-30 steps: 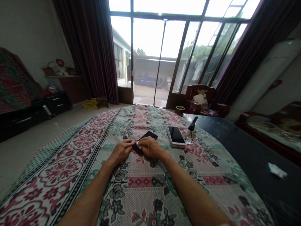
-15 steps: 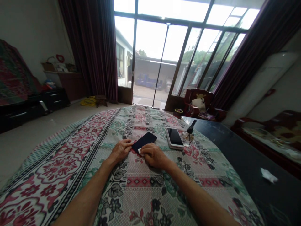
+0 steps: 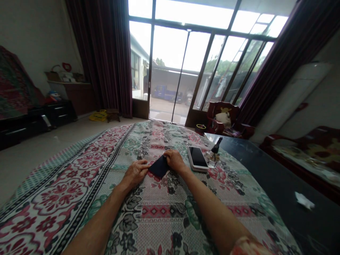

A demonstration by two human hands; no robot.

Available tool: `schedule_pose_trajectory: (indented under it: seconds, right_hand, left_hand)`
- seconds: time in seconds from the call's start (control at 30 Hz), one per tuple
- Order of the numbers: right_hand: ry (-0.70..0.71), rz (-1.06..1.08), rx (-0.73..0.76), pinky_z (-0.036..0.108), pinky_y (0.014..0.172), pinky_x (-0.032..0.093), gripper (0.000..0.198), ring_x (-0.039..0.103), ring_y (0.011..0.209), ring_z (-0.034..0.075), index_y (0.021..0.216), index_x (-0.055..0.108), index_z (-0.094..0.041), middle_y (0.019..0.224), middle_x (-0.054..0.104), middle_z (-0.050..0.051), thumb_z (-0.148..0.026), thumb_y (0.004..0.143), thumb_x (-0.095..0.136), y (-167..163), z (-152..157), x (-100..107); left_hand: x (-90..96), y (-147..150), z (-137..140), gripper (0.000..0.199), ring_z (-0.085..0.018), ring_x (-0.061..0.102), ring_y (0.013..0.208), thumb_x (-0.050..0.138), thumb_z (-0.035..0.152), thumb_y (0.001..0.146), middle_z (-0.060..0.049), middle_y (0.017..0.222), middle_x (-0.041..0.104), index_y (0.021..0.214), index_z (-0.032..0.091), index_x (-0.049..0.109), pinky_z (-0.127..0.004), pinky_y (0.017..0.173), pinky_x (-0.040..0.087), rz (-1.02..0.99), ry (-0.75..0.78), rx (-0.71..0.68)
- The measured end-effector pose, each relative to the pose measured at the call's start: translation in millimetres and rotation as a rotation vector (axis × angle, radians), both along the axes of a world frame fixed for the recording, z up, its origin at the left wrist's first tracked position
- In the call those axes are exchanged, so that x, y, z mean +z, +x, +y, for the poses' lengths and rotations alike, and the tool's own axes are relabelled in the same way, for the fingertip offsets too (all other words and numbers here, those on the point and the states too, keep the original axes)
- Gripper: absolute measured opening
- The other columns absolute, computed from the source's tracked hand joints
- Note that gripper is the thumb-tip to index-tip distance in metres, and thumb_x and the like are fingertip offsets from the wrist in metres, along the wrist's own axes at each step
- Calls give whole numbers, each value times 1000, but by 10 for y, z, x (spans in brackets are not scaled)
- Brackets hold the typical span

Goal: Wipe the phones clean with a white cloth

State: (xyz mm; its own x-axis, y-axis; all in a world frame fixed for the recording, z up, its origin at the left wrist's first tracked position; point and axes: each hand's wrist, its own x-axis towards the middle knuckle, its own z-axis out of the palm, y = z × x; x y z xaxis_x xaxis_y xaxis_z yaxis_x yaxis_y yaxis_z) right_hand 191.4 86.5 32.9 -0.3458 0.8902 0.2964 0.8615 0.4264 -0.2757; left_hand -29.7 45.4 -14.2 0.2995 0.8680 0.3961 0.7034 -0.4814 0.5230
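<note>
A flat, dark blue, phone-sized slab (image 3: 158,168) lies on the patterned tablecloth between my hands. The fingertips of my left hand (image 3: 137,173) pinch its left end. My right hand (image 3: 174,160) is closed over its far right corner, fingers bent. The white tissue seen in that hand half a second ago is now hidden under the fingers. Right of my right hand is a phone (image 3: 198,158) with a black screen and pale frame, seemingly resting on a pale box. Beside it stands a clear glass bottle (image 3: 213,158) with a black top.
The cloth (image 3: 159,226) covers the round table under my arms. To the right, a dark tabletop (image 3: 273,177) bears a crumpled white tissue (image 3: 304,200). Wooden chairs (image 3: 225,117) stand beyond it. Ahead are glass doors (image 3: 170,74) and dark curtains.
My right hand has slid away from me, from the slab's near edge to its far right corner, and the tissue has gone out of sight. My left hand stays at the left end.
</note>
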Motion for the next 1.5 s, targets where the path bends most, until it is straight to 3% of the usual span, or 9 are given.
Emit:
schedule_pose_trajectory:
  seconds: [0.2, 0.37, 0.53, 0.73, 0.97, 1.13, 1.5]
  right_hand:
    - [-27, -12, -117, 25, 93, 42, 34, 63, 103, 19, 97, 75, -20, 110, 71, 7, -7, 85, 46, 16, 131, -14]
    - [-53, -6, -133, 21, 91, 43, 34, 64, 102, 17, 97, 76, -22, 109, 72, 5, -9, 85, 47, 28, 152, -42]
    - [-57, 10, -136, 20, 93, 43, 36, 64, 105, 17, 102, 75, -22, 112, 72, 4, -9, 85, 46, 27, 232, -71]
    - [-42, 22, -98, 22, 94, 43, 35, 64, 104, 17, 103, 75, -21, 110, 73, 5, -10, 85, 47, 24, 294, -98]
    - [-34, 27, 2, 23, 93, 43, 35, 65, 103, 17, 102, 75, -21, 110, 73, 4, -8, 85, 47, -4, 287, -89]
    - [-36, 17, 41, 22, 91, 43, 32, 65, 99, 17, 97, 76, -22, 104, 74, 3, -10, 86, 48, -101, 270, -94]
    - [-43, 12, -201, 28, 91, 45, 33, 64, 105, 22, 104, 74, -20, 111, 72, 10, -11, 86, 48, 56, 217, -55]
  left_hand:
    - [63, -5, -37, 31, -21, 64, 108, 54, 16, 81, -4, 114, 71, 96, 26, 79, -33, 100, 46, -8, -28, 18]
    - [170, -11, -104, 38, -26, 61, 115, 66, 28, 76, -6, 122, 69, 112, 22, 73, -38, 103, 44, -76, -55, -46]
    - [111, 66, -127, 36, -28, 62, 112, 73, 29, 72, -9, 118, 70, 107, 22, 75, -41, 99, 46, -45, 18, -8]
    - [61, 147, -116, 34, -28, 64, 108, 78, 29, 69, -9, 114, 72, 103, 22, 76, -43, 99, 46, -69, 98, -11]
    - [139, 199, -162, 23, -25, 66, 103, 77, 26, 71, -6, 109, 74, 94, 23, 78, -37, 92, 50, -86, 73, -165]
    - [143, 213, -216, 32, -26, 64, 106, 80, 24, 67, -9, 112, 72, 99, 19, 75, -39, 95, 50, -118, 122, -156]
    - [138, 225, -217, 18, -23, 65, 105, 75, 22, 72, -6, 109, 73, 90, 23, 77, -38, 95, 51, -93, 79, -179]
